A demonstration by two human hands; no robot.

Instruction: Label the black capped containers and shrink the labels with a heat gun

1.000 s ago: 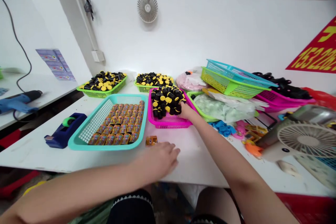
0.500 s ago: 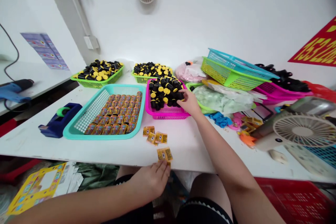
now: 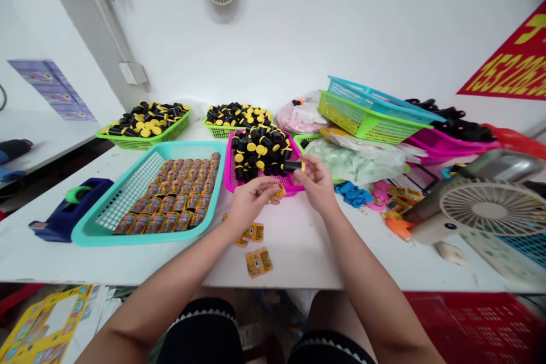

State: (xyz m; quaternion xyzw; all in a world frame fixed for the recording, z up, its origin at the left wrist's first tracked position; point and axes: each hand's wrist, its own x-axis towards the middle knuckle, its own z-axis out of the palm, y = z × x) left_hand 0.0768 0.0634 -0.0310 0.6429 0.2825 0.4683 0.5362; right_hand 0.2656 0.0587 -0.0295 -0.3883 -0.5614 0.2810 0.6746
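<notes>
My left hand pinches a small yellow printed label just in front of the pink basket. In my right hand is a small black canister with a yellow cap, held on its side at the basket's right front corner. Behind it the pink basket carries a heap of black canisters with yellow caps. Several more yellow labels lie on the white table below my left wrist, partly covered by it. Rows of canisters in printed labels fill much of the turquoise basket to the left.
A blue tape dispenser stands at the left. Two green baskets of capped canisters are at the back. Stacked baskets, plastic bags and a desk fan crowd the right side. A red crate sits below the table edge.
My left hand has lifted a label off the table front and moved up to the pink basket. My right hand has drawn a canister out of the heap, toward me.
</notes>
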